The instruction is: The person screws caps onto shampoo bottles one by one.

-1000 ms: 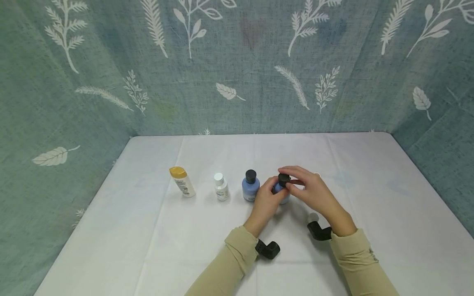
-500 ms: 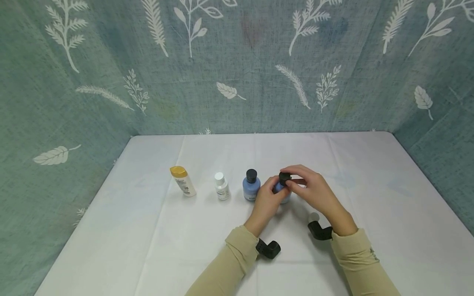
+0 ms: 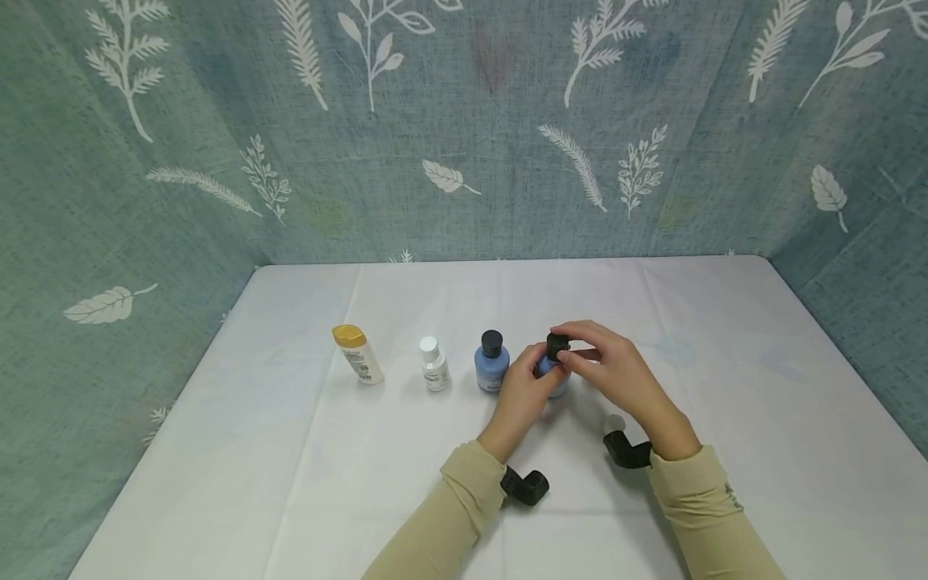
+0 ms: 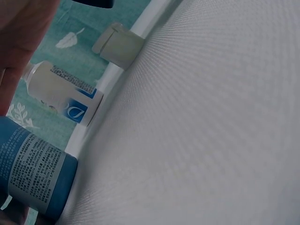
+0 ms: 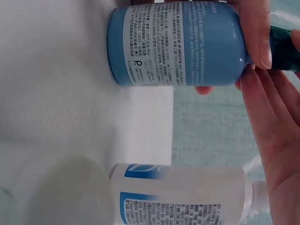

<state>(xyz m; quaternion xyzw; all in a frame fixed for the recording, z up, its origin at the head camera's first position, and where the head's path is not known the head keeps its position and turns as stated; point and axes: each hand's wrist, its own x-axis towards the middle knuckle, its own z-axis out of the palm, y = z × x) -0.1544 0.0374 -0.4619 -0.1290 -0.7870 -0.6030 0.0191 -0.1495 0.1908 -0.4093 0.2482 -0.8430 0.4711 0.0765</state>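
In the head view my left hand point(image 3: 524, 395) grips the body of a blue bottle point(image 3: 557, 380) that stands upright on the white cloth. Thumb and fingers of my right hand point(image 3: 616, 374) pinch its black cap point(image 3: 557, 346) from the right. The right wrist view shows the blue bottle's printed label point(image 5: 154, 44), with fingertips around its neck and dark cap. A second blue bottle point(image 3: 492, 369) with a black cap stands just left of my left hand. Beside the held one in the right wrist view is a white bottle point(image 5: 187, 192) with a blue label.
Further left stand a small white bottle point(image 3: 435, 372) and a leaning white bottle with a yellow cap point(image 3: 350, 337). A pale round-topped item point(image 3: 614, 424) lies by my right wrist, near the black wrist camera point(image 3: 625, 451). Patterned green curtain point(image 3: 464, 137) hangs behind the table.
My right fingers and the black cap have shifted up very slightly. My left hand and the other bottles stay where they were.
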